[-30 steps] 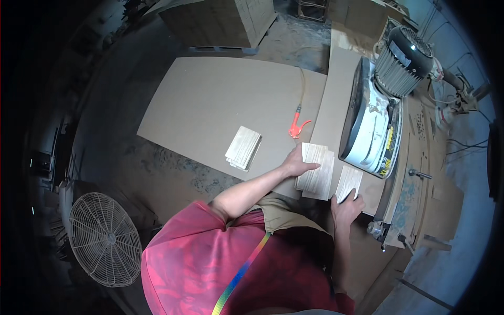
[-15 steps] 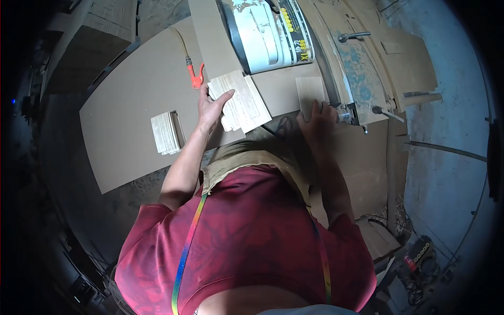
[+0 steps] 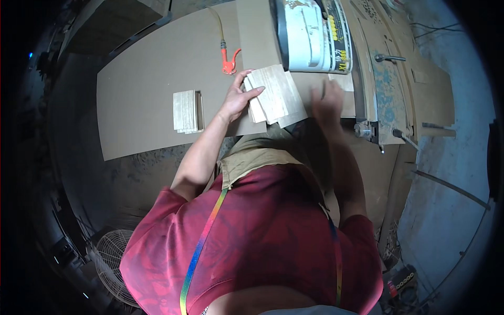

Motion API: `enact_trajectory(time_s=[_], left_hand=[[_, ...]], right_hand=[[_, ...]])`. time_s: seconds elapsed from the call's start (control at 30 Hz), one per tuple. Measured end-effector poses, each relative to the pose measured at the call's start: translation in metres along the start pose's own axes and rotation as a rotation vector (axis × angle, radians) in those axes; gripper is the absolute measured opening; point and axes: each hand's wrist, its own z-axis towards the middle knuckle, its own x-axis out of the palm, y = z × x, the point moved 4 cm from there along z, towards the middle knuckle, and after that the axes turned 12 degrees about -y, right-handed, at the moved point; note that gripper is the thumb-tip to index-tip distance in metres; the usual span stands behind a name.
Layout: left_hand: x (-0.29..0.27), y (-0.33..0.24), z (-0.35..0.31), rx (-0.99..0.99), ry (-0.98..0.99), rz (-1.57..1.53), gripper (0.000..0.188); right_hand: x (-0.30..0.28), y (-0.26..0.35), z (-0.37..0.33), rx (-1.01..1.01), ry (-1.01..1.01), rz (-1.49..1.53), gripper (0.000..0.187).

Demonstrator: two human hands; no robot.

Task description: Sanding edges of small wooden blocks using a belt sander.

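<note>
Head view, looking down past my red shirt (image 3: 252,220), with items listed by decreasing size. Largest is the brown tabletop (image 3: 142,68), a broad flat surface spread out in front of my waist. Next, a white machine (image 3: 307,39) with a dark left side stands over the right-hand part of the tabletop. A round wire fan (image 3: 111,262) appears at lower left, partly hidden behind the red shirt. A large stack of pale wooden boards (image 3: 275,94), its pieces slightly out of line, sits just beside the machine's near left corner and reaches to the tabletop's near edge. A small stack of boards (image 3: 185,111) lies flat on the tabletop farther left, well apart. My left grip (image 3: 239,97) pinches the large stack at its left side, thumb over the top board. My right grip (image 3: 329,102) is blurred between the large stack and the tabletop's right side; I cannot tell whether it is spread or pressed together. A red air gun (image 3: 229,64) on a thin hose (image 3: 217,23) lies just beyond my left grip. Last, a loose board (image 3: 344,82) shows in part at the machine's near edge, close to my right grip.
</note>
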Motion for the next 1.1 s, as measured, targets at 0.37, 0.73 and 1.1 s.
enact_trajectory(time_s=[0.37,0.73,1.1], left_hand=[[-0.006,0.02,0.01,0.036,-0.005,-0.084,0.073],[-0.003,0.005,0.005,-0.009,0.034,-0.095,0.081],[0.011,-0.008,-0.001,-0.055,0.005,0.043,0.08]], right_hand=[[0.007,0.127,-0.045,0.02,0.176,0.3,0.094],[-0.052,0.076,-0.049,0.034,0.031,0.249,0.077],[-0.026,-0.066,-0.065,0.034,-0.052,-0.33,0.057]])
